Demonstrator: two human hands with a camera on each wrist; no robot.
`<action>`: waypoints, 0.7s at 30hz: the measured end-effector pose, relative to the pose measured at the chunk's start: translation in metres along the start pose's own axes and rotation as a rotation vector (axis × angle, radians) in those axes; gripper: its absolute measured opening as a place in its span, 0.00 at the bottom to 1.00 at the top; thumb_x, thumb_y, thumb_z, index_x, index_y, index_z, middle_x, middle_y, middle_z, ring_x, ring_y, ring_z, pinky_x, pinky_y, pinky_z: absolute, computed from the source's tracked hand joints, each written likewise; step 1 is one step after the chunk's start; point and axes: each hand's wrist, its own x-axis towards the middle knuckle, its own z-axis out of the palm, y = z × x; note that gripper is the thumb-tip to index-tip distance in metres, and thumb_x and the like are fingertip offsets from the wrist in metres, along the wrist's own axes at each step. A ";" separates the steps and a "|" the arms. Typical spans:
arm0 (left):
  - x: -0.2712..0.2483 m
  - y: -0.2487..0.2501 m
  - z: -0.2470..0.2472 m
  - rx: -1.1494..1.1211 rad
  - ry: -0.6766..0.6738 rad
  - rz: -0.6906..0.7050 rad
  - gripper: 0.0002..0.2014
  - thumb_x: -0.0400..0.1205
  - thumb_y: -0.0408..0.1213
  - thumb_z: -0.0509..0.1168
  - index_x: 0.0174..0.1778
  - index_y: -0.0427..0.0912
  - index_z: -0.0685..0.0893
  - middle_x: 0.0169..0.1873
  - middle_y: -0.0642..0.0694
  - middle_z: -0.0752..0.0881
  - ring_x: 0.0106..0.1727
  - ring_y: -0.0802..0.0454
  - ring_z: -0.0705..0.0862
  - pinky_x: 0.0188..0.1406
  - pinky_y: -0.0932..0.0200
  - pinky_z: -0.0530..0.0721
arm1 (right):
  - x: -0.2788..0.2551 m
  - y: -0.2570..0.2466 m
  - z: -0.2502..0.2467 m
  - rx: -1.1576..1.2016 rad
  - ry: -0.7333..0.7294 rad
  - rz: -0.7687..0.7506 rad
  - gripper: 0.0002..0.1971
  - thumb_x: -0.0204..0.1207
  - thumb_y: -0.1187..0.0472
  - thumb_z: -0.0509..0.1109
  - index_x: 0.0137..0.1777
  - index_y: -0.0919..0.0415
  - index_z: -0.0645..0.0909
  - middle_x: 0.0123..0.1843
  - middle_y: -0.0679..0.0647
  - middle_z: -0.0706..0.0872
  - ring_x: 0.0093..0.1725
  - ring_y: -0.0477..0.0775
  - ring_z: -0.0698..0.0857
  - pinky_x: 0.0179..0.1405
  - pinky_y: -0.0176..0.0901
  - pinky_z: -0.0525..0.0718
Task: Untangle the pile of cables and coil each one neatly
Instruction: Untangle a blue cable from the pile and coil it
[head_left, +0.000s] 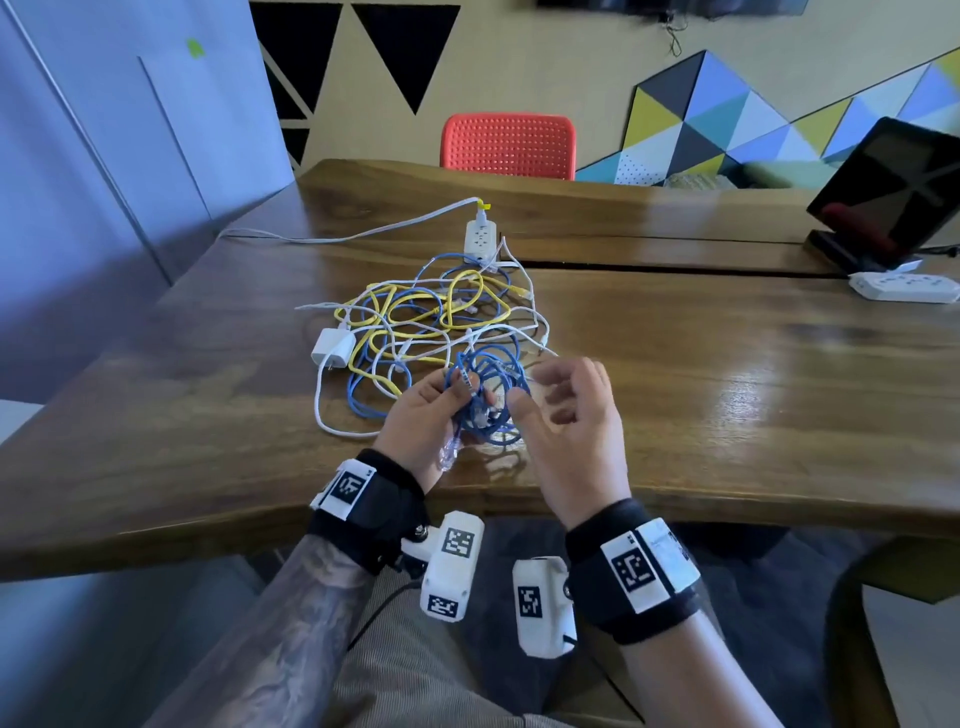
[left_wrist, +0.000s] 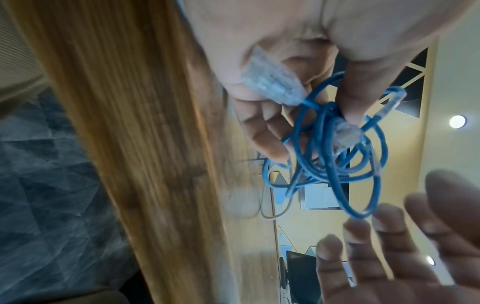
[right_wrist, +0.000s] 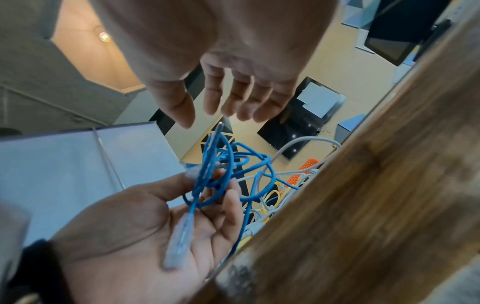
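**One blue cable in hand, most of the pile untouched**

The left hand (head_left: 423, 415) held a loose blue cable bundle (head_left: 491, 395) above the near bench (head_left: 727, 395) edge, fingers curled round it. The right hand (head_left: 569, 421) hovered beside, fingers apart. Farther back, the tangled pile (head_left: 426, 317) remained unsorted; nothing looked neatly coiled.

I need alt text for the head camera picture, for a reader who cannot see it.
The left hand grips a loosely coiled blue network cable above a brown wooden table, the open right hand beside it. Behind lies a tangle of yellow, white and blue cables.
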 end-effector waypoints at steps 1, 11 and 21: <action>-0.002 0.000 0.000 -0.012 0.010 0.003 0.08 0.89 0.32 0.58 0.49 0.35 0.81 0.39 0.40 0.86 0.38 0.47 0.86 0.34 0.52 0.86 | -0.003 -0.003 0.000 -0.021 -0.050 -0.009 0.09 0.74 0.58 0.80 0.46 0.49 0.81 0.42 0.43 0.81 0.40 0.46 0.80 0.40 0.40 0.80; -0.006 -0.002 0.000 -0.075 0.067 0.005 0.05 0.88 0.30 0.60 0.50 0.35 0.80 0.34 0.42 0.86 0.34 0.49 0.85 0.28 0.58 0.83 | -0.005 0.003 0.005 -0.478 -0.245 -0.145 0.16 0.72 0.50 0.82 0.59 0.47 0.89 0.48 0.40 0.77 0.52 0.47 0.78 0.40 0.44 0.79; -0.005 -0.005 -0.005 -0.048 0.006 -0.002 0.09 0.88 0.31 0.60 0.44 0.36 0.83 0.32 0.44 0.87 0.33 0.50 0.85 0.34 0.53 0.88 | 0.006 0.002 -0.007 -0.394 -0.378 -0.105 0.07 0.77 0.58 0.76 0.51 0.45 0.90 0.37 0.40 0.74 0.36 0.41 0.75 0.33 0.40 0.73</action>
